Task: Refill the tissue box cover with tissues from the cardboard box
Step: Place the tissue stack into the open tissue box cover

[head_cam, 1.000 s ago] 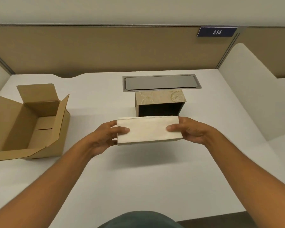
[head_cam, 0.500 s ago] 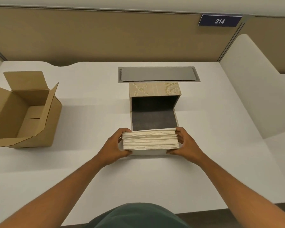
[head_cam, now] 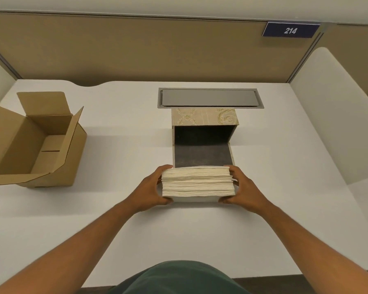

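Observation:
A thick stack of white tissues (head_cam: 198,181) rests on the near end of the folded-down flap of the tissue box cover (head_cam: 204,117). The cover is beige with an embossed pattern and a dark lining, open toward me at the desk's middle. My left hand (head_cam: 155,187) grips the stack's left end, my right hand (head_cam: 240,187) its right end. The brown cardboard box (head_cam: 36,141) stands at the left with its flaps open; its inside looks empty.
A white desk (head_cam: 115,219) carries everything. A grey metal cable hatch (head_cam: 208,98) lies just behind the cover. Tan partition walls close the back, a white divider (head_cam: 331,115) the right. A blue sign reads 214 (head_cam: 290,30).
The tissue stack came down from in front of the cover's opening onto the cover's flap, turned so its layered edge faces me. Since half a second ago the hands have barely moved.

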{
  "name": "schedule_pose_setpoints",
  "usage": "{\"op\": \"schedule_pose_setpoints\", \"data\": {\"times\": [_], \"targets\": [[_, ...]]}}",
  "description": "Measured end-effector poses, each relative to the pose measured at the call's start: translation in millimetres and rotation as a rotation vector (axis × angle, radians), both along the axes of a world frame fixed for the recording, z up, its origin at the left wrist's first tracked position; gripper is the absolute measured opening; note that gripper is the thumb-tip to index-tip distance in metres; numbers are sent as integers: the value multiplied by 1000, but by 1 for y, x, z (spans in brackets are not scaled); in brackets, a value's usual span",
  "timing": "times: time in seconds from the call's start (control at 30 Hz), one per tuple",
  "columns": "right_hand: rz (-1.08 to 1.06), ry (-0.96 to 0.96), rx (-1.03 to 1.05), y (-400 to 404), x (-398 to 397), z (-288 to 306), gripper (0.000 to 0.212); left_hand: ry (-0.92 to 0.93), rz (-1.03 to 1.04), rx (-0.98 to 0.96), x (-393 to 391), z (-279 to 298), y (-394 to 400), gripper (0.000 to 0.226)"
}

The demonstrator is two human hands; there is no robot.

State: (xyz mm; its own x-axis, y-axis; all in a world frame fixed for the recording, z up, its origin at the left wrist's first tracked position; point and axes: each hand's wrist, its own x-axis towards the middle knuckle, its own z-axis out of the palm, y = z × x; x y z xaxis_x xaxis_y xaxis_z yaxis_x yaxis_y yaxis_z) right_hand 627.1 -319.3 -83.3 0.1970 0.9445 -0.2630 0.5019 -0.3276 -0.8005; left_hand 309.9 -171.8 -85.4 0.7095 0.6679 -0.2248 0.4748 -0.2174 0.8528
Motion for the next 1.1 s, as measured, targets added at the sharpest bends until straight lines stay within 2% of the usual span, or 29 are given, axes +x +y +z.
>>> {"op": "schedule_pose_setpoints", "data": {"times": [0.17,0.43,0.63,0.9,1.1], "targets": [[-9,-36,12,-1,6,0,78,-11,34,29,1,-3,0,89],[-8,-36,3,-5,6,3,75,-15,61,41,-1,-7,-5,72],[25,-52,-19,-12,4,-2,78,-10,61,37,-8,-13,-10,69],[-29,-36,51,-18,-3,2,75,-48,58,72,-7,-8,-16,69],[-20,-2,-12,-17,-1,-1,78,-43,92,-14,-10,-13,-15,72]]}}
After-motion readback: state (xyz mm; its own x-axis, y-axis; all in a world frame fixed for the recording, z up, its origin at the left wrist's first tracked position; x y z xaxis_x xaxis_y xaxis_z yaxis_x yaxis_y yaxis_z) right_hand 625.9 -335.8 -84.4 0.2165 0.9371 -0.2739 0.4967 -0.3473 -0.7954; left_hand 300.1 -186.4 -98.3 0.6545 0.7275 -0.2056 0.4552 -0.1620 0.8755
